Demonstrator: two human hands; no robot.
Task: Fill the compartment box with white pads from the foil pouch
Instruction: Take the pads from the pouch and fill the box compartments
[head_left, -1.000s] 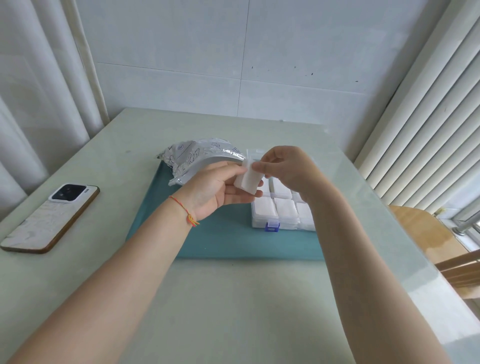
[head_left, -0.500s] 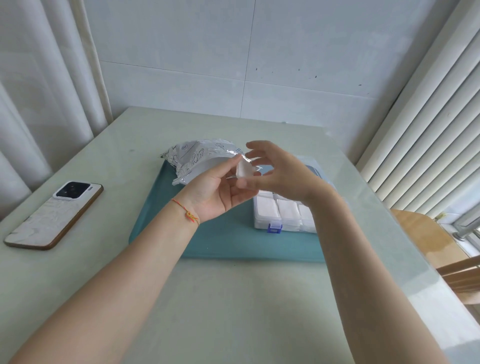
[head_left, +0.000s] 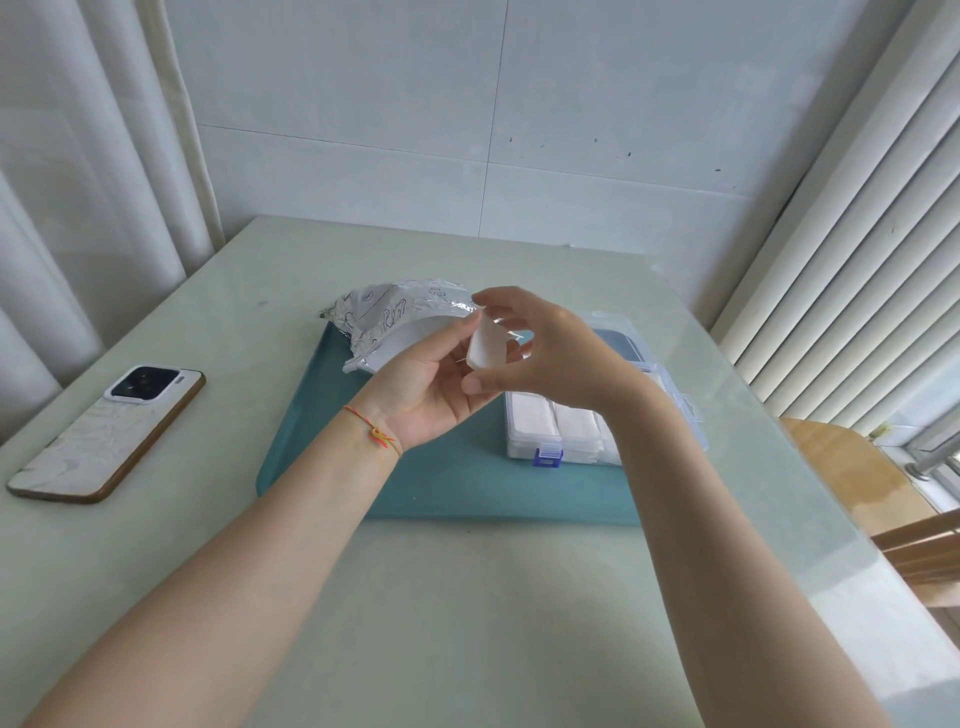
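Hands (head_left: 519, 364) pinch a white pad (head_left: 485, 347), hiding much of the compartment box (head_left: 540, 441)

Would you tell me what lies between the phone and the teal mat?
Only bare table shows between the phone and the teal mat, in the head view.

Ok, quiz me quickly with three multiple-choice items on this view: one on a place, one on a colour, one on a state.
1. Where does the phone lie?
A. on the teal mat
B. on the table left of the mat
C. inside the box

2. What colour is the latch on the compartment box?
A. blue
B. red
C. yellow

3. Where is the white pad?
A. lying in a compartment
B. held between both hands
C. inside the foil pouch

Answers: 1 B, it rests on bare tabletop; 2 A, blue clip at the front; 3 B, left hand and right hand meet on it.
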